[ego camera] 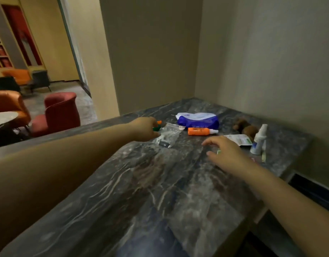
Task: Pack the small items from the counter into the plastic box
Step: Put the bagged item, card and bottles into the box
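One small green and orange toy (157,126), pinched in the left hand (144,128); right hand (225,152) relaxed, empty; keep the pinch firm, lifting clear of the clear bag (168,135) just beyond.

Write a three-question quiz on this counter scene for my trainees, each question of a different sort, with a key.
1. True or false: the orange bottle stands upright on the counter.
2. Which hand is at the small green and orange item? A) left hand B) right hand C) neither
3. Fill in: right behind the orange bottle lies a blue and white ____.

Key
1. False: it lies on its side, with the white cap pointing right.
2. A: the left hand's fingers are at it, beside the clear plastic bag; the right hand hovers with fingers spread, holding nothing.
3. Pack.
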Motion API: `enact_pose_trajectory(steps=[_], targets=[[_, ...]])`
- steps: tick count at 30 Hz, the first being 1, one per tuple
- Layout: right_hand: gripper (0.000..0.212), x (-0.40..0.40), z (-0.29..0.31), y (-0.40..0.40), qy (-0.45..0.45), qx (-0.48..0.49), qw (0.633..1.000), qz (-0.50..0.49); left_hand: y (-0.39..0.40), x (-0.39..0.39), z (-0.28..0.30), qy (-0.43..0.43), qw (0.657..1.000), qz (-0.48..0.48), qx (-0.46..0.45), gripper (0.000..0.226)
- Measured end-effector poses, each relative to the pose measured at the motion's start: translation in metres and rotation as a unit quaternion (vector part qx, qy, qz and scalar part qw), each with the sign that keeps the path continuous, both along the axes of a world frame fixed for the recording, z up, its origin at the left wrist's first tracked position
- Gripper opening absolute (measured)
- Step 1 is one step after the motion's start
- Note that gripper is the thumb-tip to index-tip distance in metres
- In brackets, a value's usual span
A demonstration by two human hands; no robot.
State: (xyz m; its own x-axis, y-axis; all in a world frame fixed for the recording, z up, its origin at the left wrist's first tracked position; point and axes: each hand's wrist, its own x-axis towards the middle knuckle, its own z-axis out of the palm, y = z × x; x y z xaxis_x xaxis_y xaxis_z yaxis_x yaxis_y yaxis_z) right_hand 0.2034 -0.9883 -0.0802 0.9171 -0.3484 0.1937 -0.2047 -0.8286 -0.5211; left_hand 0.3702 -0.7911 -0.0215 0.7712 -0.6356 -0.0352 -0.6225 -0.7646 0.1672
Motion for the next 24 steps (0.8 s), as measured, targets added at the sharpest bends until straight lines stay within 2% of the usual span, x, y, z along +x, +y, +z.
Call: enact_pose_trajectory(steps=[4, 8, 16, 20, 24], targets=[[0.040, 0.011, -0.014, -0.048, 0.091, -0.032, 0.995, 0.007, -0.061, 0.028, -0.032, 0.025, 1.000, 0.011, 0.010, 0.054], [0.060, 0.015, -0.019, -0.075, 0.160, -0.017, 0.986, 0.039, -0.100, 0.048, -0.057, 0.072, 0.996, 0.056, 0.006, 0.056], [0.071, 0.024, -0.020, -0.095, 0.219, 0.002, 0.972, 0.081, -0.120, 0.076, -0.074, 0.060, 0.991, 0.113, 0.047, 0.066], [0.075, 0.028, -0.018, -0.098, 0.243, -0.017, 0.966, 0.087, -0.114, 0.081, -0.072, 0.043, 0.994, 0.100, 0.025, 0.043], [0.056, 0.033, -0.012, -0.096, 0.228, -0.017, 0.968, 0.105, -0.099, 0.079, -0.066, 0.016, 0.997, 0.073, -0.019, 0.024]])
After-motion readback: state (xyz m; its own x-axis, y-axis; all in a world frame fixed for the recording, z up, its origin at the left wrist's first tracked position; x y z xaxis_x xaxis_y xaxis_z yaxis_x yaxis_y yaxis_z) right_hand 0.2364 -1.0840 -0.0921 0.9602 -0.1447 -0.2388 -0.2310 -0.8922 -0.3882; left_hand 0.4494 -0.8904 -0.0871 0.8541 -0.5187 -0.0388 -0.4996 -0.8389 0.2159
